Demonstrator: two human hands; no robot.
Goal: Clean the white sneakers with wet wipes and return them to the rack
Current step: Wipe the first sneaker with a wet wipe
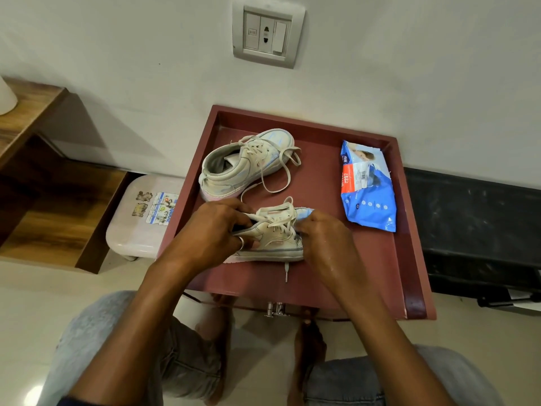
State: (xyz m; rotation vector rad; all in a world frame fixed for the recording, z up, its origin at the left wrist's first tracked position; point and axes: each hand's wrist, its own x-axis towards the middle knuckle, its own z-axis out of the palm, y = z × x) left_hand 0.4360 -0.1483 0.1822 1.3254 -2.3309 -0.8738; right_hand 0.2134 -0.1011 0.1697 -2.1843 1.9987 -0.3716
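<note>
Near sneaker (272, 238) stands on its sole at the front of the maroon tray-top table (366, 268), toe to the right. Left hand (216, 230) grips the heel collar, fingers curled together. Right hand (325, 244) curls over the toe, fingertips hidden. Far sneaker (248, 162) sits behind it, apart, laces loose. Blue wipes pack (367, 189) lies flat at the right, clear of both shoes

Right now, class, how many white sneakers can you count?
2. The far sneaker lies at the back of the table; the near sneaker sits in front, gripped by the left hand and right hand.
</note>
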